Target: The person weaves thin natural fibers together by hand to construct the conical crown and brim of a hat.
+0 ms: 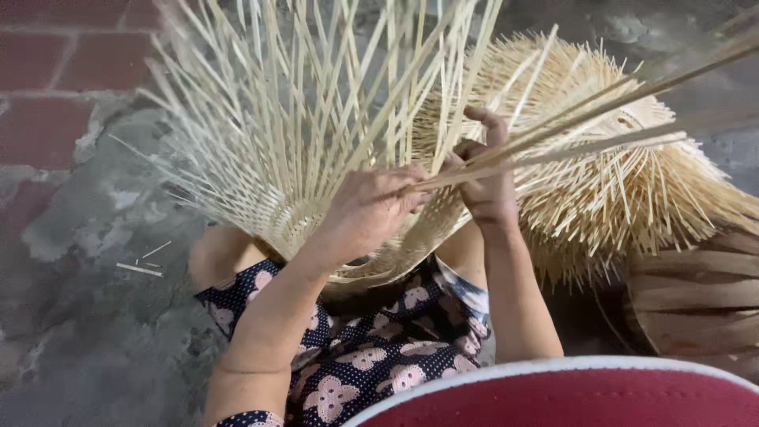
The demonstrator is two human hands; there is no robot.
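You sat with a half-made bamboo basket [316,213] on your lap, its loose strips sticking up like a fan. Your left hand [371,207] lay on the woven edge with its fingers curled shut on a bundle of long thin strips [569,146]. Your right hand [484,178] was just beside it, closed around the same strips. A pile of unfinished baskets [624,198] lay behind your hands on the grey floor [87,316].
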